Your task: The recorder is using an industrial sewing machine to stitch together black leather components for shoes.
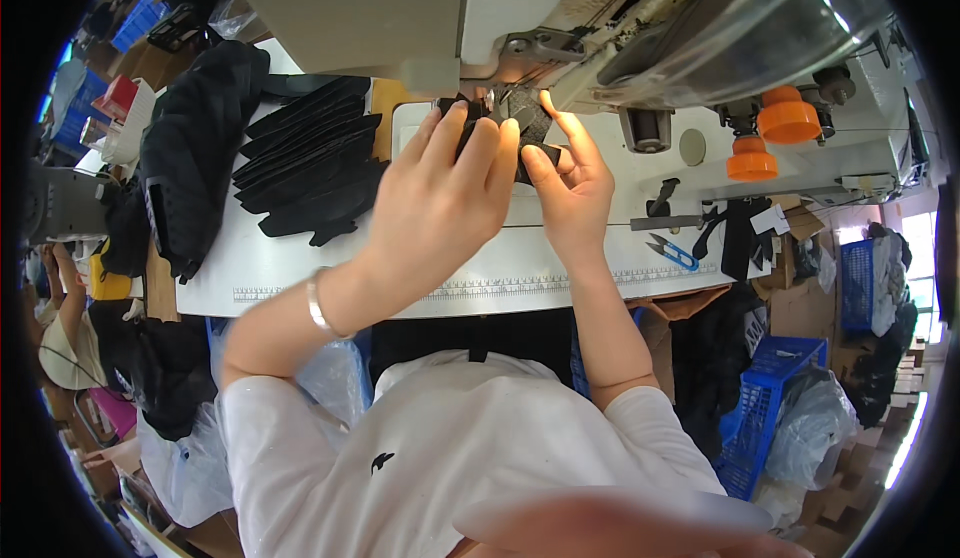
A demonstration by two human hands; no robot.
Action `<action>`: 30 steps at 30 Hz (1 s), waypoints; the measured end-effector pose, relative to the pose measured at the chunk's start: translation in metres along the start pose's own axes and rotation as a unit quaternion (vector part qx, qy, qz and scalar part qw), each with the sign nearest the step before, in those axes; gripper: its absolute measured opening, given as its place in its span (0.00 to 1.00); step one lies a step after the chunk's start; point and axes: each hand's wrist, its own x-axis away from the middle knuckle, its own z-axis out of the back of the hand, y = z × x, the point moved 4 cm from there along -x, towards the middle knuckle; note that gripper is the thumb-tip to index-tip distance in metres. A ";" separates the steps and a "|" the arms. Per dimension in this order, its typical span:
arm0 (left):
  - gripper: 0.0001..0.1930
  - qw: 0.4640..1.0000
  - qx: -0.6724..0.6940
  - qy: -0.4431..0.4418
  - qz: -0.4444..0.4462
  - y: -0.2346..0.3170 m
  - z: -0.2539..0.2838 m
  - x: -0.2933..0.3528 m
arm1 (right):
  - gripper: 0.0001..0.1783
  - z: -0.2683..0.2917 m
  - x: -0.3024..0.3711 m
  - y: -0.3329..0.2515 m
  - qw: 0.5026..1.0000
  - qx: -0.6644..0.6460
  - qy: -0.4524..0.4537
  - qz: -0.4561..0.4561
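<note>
- One dark fabric piece (528,113) lies at 1 o'clock from your left hand (440,193), 11 from your right hand (578,186), both touching;
- your right thumb and fingers pinch it;
- left-hand grip, fabric's long axis: cannot tell.

This is a sewing workshop. The sewing machine (350,18), with its orange knobs (788,116), stands on a white table (610,198) whose ruler strip (460,287) runs along the edge in front of the machine. Cut black pieces (312,158) lie in a row to the machine's left; blue snips (677,252) lie to its right. Farther right of it are a blue crate (752,438) and plastic bags (815,418); well off to its left sits another person (68,343) among piled goods.
</note>
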 end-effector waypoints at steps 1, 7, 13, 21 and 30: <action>0.24 1.000 0.000 0.001 -0.001 0.004 -0.011 0.000 | 0.30 -0.001 0.000 0.001 1.000 -0.007 0.012 0.009; 0.12 0.989 -0.042 0.138 0.043 0.016 -0.022 0.001 | 0.22 -0.002 0.001 -0.002 0.998 -0.024 0.033 0.047; 0.11 0.987 -0.041 0.143 0.065 0.018 -0.024 0.000 | 0.19 0.001 0.003 0.003 0.998 0.018 0.037 0.047; 0.10 0.986 -0.039 0.143 0.081 0.020 -0.023 -0.003 | 0.18 -0.005 0.002 -0.006 0.997 -0.011 0.049 0.058; 0.16 0.988 -0.100 0.100 0.064 0.035 -0.025 0.006 | 0.21 -0.002 0.004 -0.007 0.998 0.021 0.038 0.036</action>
